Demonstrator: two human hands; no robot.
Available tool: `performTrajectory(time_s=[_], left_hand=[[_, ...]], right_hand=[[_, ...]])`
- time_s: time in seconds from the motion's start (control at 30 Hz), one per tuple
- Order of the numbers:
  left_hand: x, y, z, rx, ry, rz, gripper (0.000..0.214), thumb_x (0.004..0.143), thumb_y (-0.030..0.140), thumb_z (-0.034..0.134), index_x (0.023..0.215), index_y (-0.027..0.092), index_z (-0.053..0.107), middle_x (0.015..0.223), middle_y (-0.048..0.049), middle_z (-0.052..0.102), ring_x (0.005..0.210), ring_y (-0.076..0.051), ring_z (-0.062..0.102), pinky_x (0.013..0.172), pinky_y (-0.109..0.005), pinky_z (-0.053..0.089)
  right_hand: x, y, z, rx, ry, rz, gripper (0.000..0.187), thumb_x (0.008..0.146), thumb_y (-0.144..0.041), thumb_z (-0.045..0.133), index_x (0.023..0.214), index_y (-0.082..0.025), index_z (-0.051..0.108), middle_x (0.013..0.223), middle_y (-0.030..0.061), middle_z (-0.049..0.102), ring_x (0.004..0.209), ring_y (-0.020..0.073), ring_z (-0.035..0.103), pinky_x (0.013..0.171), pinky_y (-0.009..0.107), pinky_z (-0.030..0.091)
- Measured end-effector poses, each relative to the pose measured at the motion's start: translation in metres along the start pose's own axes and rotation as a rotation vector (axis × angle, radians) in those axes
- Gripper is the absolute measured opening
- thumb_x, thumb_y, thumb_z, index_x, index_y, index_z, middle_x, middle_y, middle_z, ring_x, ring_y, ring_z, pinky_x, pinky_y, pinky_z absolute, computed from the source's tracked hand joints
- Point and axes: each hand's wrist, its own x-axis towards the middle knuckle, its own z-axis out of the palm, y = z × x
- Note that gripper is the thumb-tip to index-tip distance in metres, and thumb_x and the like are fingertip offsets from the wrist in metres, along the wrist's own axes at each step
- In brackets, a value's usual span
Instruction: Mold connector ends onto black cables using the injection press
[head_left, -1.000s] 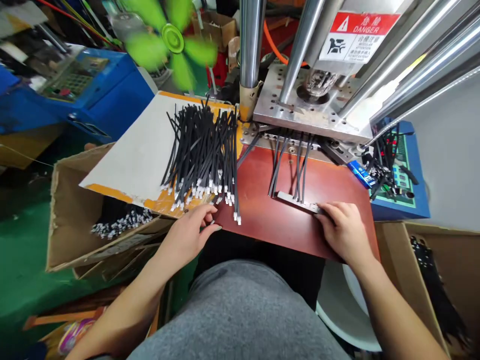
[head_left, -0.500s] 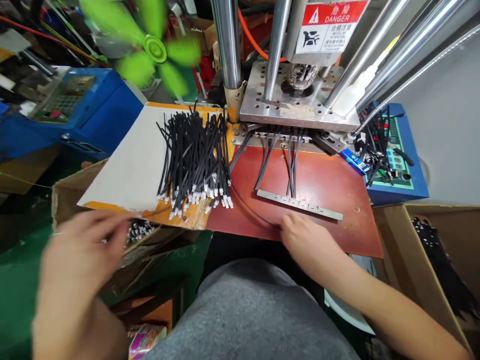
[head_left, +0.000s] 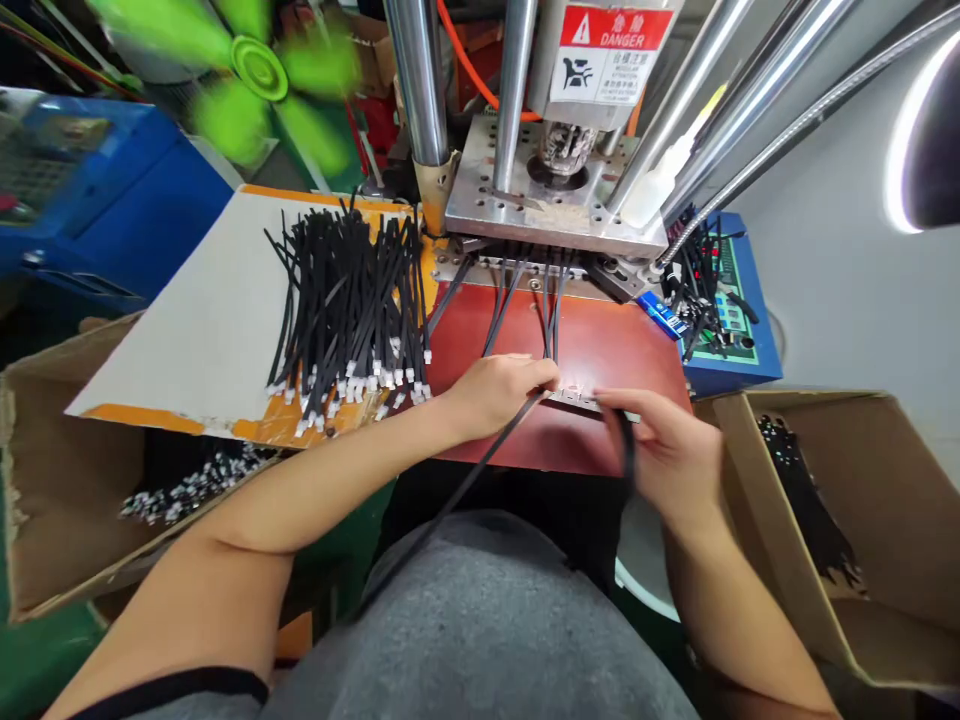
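My left hand [head_left: 499,392] is at the left part of a slim metal bar [head_left: 585,402], thumb and fingers closed on a flat black cable [head_left: 480,465]. That cable slants down from my fingers across my lap. To the right, at the bar's other end, my right hand [head_left: 671,445] pinches a short black cable piece [head_left: 624,445], blurred by motion; whether it belongs to the same cable I cannot tell. Several black cables [head_left: 551,310] run from under the press plate [head_left: 555,225] toward the bar. My left hand covers part of the bar.
Left of the red board [head_left: 480,320] lies a bundle of black cables [head_left: 337,290] with white connectors. Cardboard boxes with cables stand at left [head_left: 75,480] and right [head_left: 739,450]. Steel posts rise behind the board. A green fan [head_left: 259,68] spins at the back left.
My left hand has swung from the far left to the metal bar. My right hand has moved to the bar's right end. The view has shifted, so the scene sits further left.
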Motion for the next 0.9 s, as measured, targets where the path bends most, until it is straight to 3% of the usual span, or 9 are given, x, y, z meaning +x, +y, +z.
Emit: performTrajectory(time_s=[0.07,0.17,0.37,0.47,0.57,0.7,0.8,0.9], left_hand=[[0.012,-0.003,0.015,-0.038,-0.068,-0.097,0.009,0.089,0.017,0.053,0.094,0.017,0.060,0.086,-0.0015,0.070,0.079,-0.015,0.067,0.073,-0.024,0.050],[0.016,0.000,0.013,-0.042,-0.106,-0.143,0.014,0.087,0.019,0.057,0.101,0.018,0.057,0.090,-0.0022,0.071,0.082,-0.017,0.070,0.070,-0.023,0.049],[0.036,0.034,0.008,0.337,-0.320,-0.222,0.022,0.091,0.013,0.047,0.111,0.017,0.055,0.083,-0.0081,0.071,0.079,-0.027,0.071,0.069,-0.033,0.053],[0.037,0.038,0.011,0.351,-0.341,-0.198,0.023,0.097,0.017,0.042,0.116,0.016,0.056,0.083,-0.0079,0.071,0.082,-0.027,0.071,0.071,-0.035,0.054],[0.007,0.024,-0.008,0.301,-0.264,-0.138,0.028,0.100,0.017,0.041,0.122,0.018,0.057,0.104,-0.0090,0.072,0.100,-0.023,0.068,0.088,-0.035,0.052],[-0.065,-0.013,-0.056,0.407,-0.170,-0.231,0.046,0.092,0.005,0.040,0.128,0.024,0.061,0.137,-0.0042,0.060,0.122,-0.023,0.054,0.101,-0.039,0.043],[-0.101,-0.042,-0.075,0.405,-0.261,-0.290,0.054,0.086,0.003,0.044,0.130,0.028,0.063,0.132,-0.0010,0.065,0.119,-0.022,0.055,0.100,-0.039,0.042],[-0.102,-0.055,-0.079,0.409,-0.267,-0.199,0.048,0.089,0.005,0.042,0.121,0.028,0.069,0.120,0.0005,0.071,0.112,-0.021,0.061,0.099,-0.038,0.045]], right_hand=[[0.007,0.003,0.023,0.112,0.038,0.015,0.014,0.094,-0.025,0.060,0.099,-0.023,0.073,0.092,0.0027,0.075,0.079,0.0180,0.071,0.073,0.030,0.058],[0.012,0.012,0.036,0.116,0.081,0.016,0.013,0.093,-0.023,0.060,0.098,-0.024,0.072,0.093,0.0018,0.075,0.080,0.0174,0.072,0.076,0.030,0.058],[0.012,0.013,0.023,-0.036,-0.062,-0.182,0.022,0.095,-0.014,0.050,0.107,-0.021,0.068,0.100,0.0053,0.073,0.093,0.0204,0.068,0.082,0.035,0.056],[0.013,0.007,0.020,-0.188,-0.132,-0.279,0.026,0.097,-0.014,0.046,0.112,-0.017,0.067,0.103,0.0096,0.072,0.099,0.0260,0.066,0.083,0.041,0.055],[0.012,0.011,0.016,-0.167,-0.159,-0.266,0.026,0.098,-0.015,0.045,0.113,-0.018,0.067,0.106,0.0086,0.072,0.098,0.0238,0.068,0.084,0.038,0.056],[0.008,0.030,0.011,-0.047,0.004,-0.109,0.014,0.096,-0.022,0.058,0.103,-0.023,0.070,0.108,0.0047,0.072,0.095,0.0201,0.070,0.089,0.035,0.056],[0.005,0.040,0.014,0.058,0.069,-0.006,0.011,0.092,-0.025,0.066,0.101,-0.023,0.072,0.101,0.0024,0.074,0.090,0.0191,0.072,0.086,0.032,0.057],[0.005,0.042,0.020,0.091,0.060,0.017,0.011,0.091,-0.025,0.068,0.100,-0.024,0.073,0.096,0.0006,0.076,0.083,0.0168,0.073,0.078,0.028,0.058]])
